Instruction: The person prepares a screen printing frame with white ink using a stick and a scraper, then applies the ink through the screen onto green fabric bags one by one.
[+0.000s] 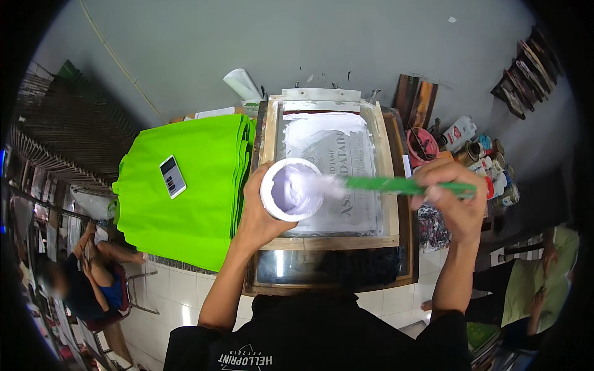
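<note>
My left hand (pixel 261 213) is wrapped round a white tub (pixel 267 196) of pale, whitish ink (pixel 291 190), its mouth tilted toward me. A green stick (pixel 396 185), its far end coated in white and dipping at the tub's mouth, is pinched in my right hand (pixel 455 195). That coated end is blurred. Beneath both hands lies a wood-framed printing screen (pixel 388 210), with white ink smeared over its mesh (pixel 322 130) and lettering showing through. The tub hides part of the screen's left side.
Bright green fabric bags (pixel 204 216) are stacked at left, a phone (pixel 172 177) on top. Ink cans (pixel 509 195), a pink bucket (pixel 423 144) and a white bottle (pixel 460 133) crowd the right. One person (pixel 93 278) sits at lower left; another (pixel 538 278) is at lower right.
</note>
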The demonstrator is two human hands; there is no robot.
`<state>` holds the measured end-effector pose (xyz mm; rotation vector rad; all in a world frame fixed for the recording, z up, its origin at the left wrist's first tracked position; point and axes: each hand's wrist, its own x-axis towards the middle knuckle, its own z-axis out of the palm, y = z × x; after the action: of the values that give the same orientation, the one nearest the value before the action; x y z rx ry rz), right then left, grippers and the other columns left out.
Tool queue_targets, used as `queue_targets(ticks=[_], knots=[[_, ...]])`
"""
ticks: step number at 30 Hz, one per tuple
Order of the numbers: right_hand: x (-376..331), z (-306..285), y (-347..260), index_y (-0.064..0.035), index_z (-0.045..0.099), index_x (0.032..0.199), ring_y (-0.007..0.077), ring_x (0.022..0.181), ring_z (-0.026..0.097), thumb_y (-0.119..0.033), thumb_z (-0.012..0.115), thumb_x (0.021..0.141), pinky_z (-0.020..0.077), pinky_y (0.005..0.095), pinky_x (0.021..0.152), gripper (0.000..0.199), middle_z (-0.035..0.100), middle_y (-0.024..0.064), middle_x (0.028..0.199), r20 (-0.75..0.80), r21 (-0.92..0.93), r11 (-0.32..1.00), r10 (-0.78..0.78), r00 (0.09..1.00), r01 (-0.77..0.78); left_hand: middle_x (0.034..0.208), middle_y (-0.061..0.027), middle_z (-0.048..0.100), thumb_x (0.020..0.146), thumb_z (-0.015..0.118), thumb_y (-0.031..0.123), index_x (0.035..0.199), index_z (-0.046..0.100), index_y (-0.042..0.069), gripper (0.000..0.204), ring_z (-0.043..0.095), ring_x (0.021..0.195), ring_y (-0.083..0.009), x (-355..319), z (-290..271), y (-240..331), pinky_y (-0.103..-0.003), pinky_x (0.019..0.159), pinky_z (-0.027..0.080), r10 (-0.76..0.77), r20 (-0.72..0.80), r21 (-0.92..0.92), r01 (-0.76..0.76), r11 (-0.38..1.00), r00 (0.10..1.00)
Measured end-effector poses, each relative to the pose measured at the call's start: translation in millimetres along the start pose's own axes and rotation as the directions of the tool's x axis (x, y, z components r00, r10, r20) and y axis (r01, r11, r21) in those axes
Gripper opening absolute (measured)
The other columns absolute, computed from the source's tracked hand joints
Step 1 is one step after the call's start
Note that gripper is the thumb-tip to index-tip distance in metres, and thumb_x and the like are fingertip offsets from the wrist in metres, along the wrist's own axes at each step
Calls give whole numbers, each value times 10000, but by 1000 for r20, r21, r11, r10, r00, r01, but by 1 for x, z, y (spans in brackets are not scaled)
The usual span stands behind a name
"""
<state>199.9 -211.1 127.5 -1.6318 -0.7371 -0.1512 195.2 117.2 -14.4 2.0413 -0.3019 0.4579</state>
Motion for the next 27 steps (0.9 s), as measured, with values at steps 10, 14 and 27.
queue_targets(ticks=[10,14,27], knots=[[16,52,7,-32,718,1083,299,923,697,39,749,790,579,373,776,304,685,128,1098,550,-294,910,-91,830,294,1502,-268,433,625,956,163,1506,301,132,1099,441,1396,-456,23,-9,-23,-591,1172,316,605,72,38,-609,793,793],[16,45,2,-22,655,1104,300,949,681,39,693,803,574,385,803,310,661,135,1099,504,-345,849,-194,842,402,1518,-254,423,632,949,96,1514,287,133,1103,428,1418,-431,22,-14,-15,-568,1183,326,551,141,62,-562,825,823],[-59,131,66,64,644,1157,178,835,698,-112,584,1032,558,318,805,224,708,127,889,-196,578,740,536,821,-344,1478,-276,436,627,952,145,1503,276,99,1107,459,1364,-458,19,-4,-38,-607,1118,332,655,-30,287,-621,729,755]])
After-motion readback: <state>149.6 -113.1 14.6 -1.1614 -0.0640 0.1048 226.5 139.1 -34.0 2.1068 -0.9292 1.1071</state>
